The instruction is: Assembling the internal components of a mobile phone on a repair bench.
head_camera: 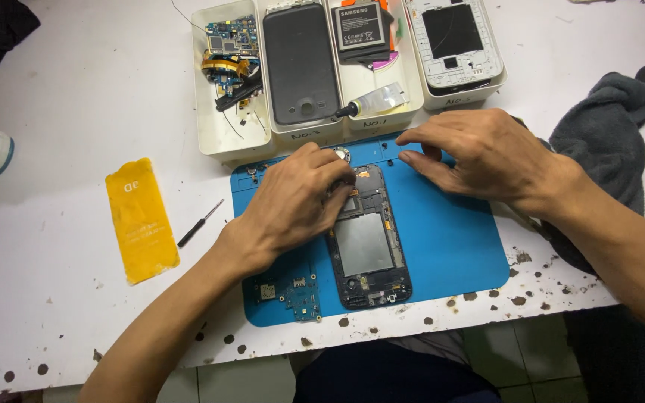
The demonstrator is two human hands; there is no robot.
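An opened black phone frame (367,242) lies lengthwise on a blue work mat (453,239). My left hand (293,201) rests on the phone's top left corner, fingers curled over it and touching a small round part (340,154). My right hand (483,153) hovers palm down over the mat's far edge, fingertips pressing on the mat just right of the phone's top. Whether either hand pinches a tiny part is hidden.
Small circuit boards (298,292) lie on the mat's near left corner. White trays (222,130) at the back hold boards, a phone back cover (300,63), a battery (361,28), a glue tube (373,101) and a white phone frame (455,41). A yellow film (141,218), a small screwdriver (200,224) and a grey cloth (610,134) flank the mat.
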